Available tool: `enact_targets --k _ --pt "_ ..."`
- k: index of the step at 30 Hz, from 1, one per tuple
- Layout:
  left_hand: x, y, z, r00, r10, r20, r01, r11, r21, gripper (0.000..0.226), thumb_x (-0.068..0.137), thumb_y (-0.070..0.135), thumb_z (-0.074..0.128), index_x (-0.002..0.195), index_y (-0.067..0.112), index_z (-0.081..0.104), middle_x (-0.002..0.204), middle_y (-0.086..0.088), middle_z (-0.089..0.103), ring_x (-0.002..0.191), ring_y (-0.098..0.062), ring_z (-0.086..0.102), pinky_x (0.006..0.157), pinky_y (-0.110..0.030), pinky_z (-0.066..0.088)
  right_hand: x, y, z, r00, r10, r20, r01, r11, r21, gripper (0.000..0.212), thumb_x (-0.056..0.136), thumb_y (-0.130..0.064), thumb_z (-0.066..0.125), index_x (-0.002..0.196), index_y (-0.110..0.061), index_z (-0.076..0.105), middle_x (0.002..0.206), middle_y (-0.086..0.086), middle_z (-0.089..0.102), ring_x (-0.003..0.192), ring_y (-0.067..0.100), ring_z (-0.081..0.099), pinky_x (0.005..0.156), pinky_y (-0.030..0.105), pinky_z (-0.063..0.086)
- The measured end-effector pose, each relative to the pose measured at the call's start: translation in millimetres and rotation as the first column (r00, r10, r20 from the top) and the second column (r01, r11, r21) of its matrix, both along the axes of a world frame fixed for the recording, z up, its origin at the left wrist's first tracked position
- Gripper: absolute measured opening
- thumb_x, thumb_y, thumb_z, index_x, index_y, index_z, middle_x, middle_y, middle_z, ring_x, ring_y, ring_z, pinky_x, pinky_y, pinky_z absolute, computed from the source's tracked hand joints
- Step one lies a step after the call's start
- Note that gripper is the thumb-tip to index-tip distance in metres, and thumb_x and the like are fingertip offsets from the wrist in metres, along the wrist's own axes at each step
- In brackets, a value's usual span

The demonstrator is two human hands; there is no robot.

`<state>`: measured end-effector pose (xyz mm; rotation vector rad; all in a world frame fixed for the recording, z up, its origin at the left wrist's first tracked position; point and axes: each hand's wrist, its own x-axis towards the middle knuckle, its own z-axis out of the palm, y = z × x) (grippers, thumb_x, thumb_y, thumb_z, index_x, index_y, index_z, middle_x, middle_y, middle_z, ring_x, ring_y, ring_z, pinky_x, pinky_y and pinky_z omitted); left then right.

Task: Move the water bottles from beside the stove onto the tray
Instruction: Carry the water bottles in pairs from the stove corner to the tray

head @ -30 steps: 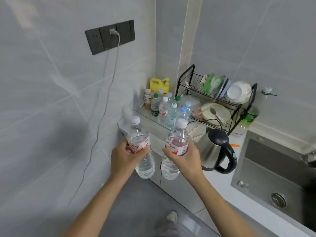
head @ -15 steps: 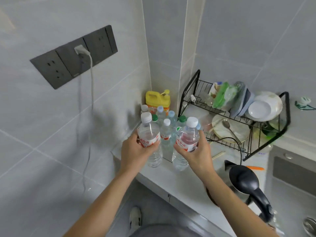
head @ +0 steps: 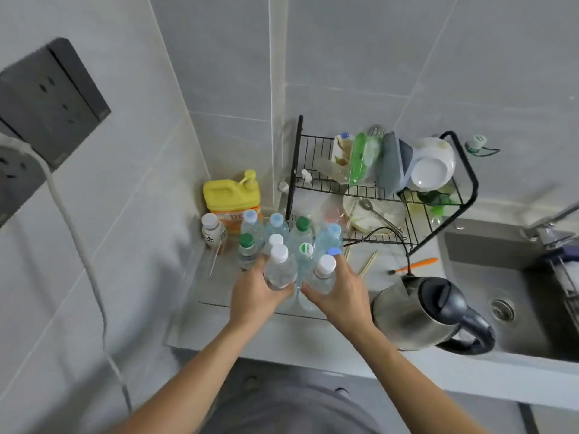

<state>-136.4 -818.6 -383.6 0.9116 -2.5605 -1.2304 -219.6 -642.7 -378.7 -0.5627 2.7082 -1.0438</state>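
My left hand point(head: 255, 294) grips a clear water bottle with a white cap point(head: 279, 267), held upright over the clear tray point(head: 213, 296) on the counter. Beside it, my right hand point(head: 336, 294) grips a second white-capped water bottle point(head: 322, 272). Both bottles are at the front of a cluster of several bottles point(head: 282, 233) with blue, green and white caps standing on the tray. I cannot tell whether the two held bottles touch the tray floor.
A yellow detergent jug point(head: 230, 195) stands in the corner behind the bottles. A black dish rack point(head: 379, 189) with bowls sits to the right. A steel kettle point(head: 419, 311) stands right of my right hand, beside the sink point(head: 513, 292). A white cable point(head: 84, 267) hangs along the left wall.
Both hands have carried their bottles forward and down from in front of the counter to the front of the bottle cluster on the tray. My view has tipped downward over the counter.
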Motion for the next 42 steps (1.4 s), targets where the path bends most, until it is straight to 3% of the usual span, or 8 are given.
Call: enact_targets --k 8,17,21,25,29,33,38,42 --pt "-1.3 6.1 -33.6 0.984 -0.141 0.105 0.142 0.99 -0.007 0.066 0.068 0.052 0.089 0.122 0.03 0.058 0.104 0.006 0.077 0.094 -0.03 0.072 0.072 -0.04 0.058 1.4 14.5 -34.2 0.986 0.105 -0.126 -0.067 0.958 0.277 0.065 0.071 -0.058 0.082 0.124 -0.031 0.056 0.106 -0.01 0.071 0.104 0.022 0.06 0.08 0.035 0.033" --pt "6.7 6.4 -28.4 0.974 -0.229 -0.004 0.227 0.969 -0.096 0.057 0.076 0.042 0.091 0.123 0.033 0.06 0.117 0.013 0.07 0.107 -0.013 0.066 0.081 -0.039 0.057 -3.6 30.1 -40.0 0.966 0.199 -0.164 -0.146 0.947 0.287 0.064 0.079 -0.061 0.078 0.134 -0.035 0.058 0.117 -0.012 0.067 0.107 0.019 0.057 0.085 0.035 0.042" --pt "3.6 -1.1 -13.7 0.904 -0.428 0.015 0.416 0.871 -0.262 0.044 0.092 0.026 0.078 0.133 0.031 0.063 0.115 0.01 0.057 0.106 -0.015 0.062 0.077 -0.036 0.055 -18.7 35.9 -25.2 0.95 0.246 -0.195 -0.215 0.962 0.168 0.039 0.088 -0.049 0.072 0.119 -0.027 0.065 0.109 -0.008 0.063 0.096 0.021 0.058 0.08 0.041 0.052" --pt "-5.6 -7.5 -3.3 0.818 -0.559 0.136 0.571 0.762 -0.306 0.042 0.099 0.024 0.071 0.139 0.033 0.062 0.111 0.009 0.045 0.099 -0.012 0.055 0.071 -0.034 0.048 -31.4 30.2 -5.6 0.933 0.348 -0.094 -0.319 0.918 0.236 0.04 0.089 -0.053 0.073 0.118 -0.027 0.062 0.109 -0.007 0.061 0.088 0.02 0.063 0.073 0.04 0.055" --pt "-17.8 -15.5 9.1 0.746 -0.6 0.288 0.664 0.706 -0.248 0.034 0.099 0.031 0.07 0.13 0.039 0.059 0.122 0.006 0.063 0.108 -0.024 0.065 0.081 -0.045 0.054 -39.4 21.8 5.2 0.917 0.389 -0.089 -0.334 0.87 0.364 0.039 0.091 -0.057 0.07 0.106 -0.022 0.064 0.093 0.0 0.07 0.087 0.028 0.066 0.072 0.038 0.051" --pt "-27.7 -14.3 14.6 0.723 -0.604 0.336 0.689 0.671 -0.275 0.022 0.098 0.036 0.07 0.114 0.032 0.056 0.111 0.001 0.071 0.1 -0.028 0.067 0.074 -0.043 0.053 -49.2 15.5 12.2 0.888 0.452 -0.087 -0.367 0.808 0.461 0.036 0.094 -0.051 0.069 0.106 -0.018 0.061 0.099 0.006 0.072 0.094 0.034 0.068 0.072 0.036 0.044" --pt "-30.2 -4.7 12.4 0.797 -0.542 0.267 0.604 0.711 -0.36 0.03 0.096 0.046 0.071 0.104 0.023 0.054 0.094 0.001 0.071 0.088 -0.03 0.066 0.059 -0.038 0.035 -59.6 18.2 21.8 0.871 0.487 -0.071 -0.4 0.784 0.474 0.034 0.093 -0.043 0.073 0.116 -0.021 0.062 0.107 0.006 0.071 0.098 0.035 0.067 0.073 0.035 0.04" --pt "-31.8 3.5 8.6 0.841 -0.504 0.194 0.539 0.754 -0.375 0.035 0.094 0.048 0.073 0.103 0.019 0.055 0.077 0.004 0.062 0.076 -0.028 0.064 0.056 -0.037 0.036 -66.0 24.8 24.4 0.879 0.47 -0.081 -0.387 0.801 0.457 0.03 0.093 -0.041 0.073 0.113 -0.021 0.062 0.103 0.003 0.072 0.095 0.033 0.067 0.072 0.036 0.044"
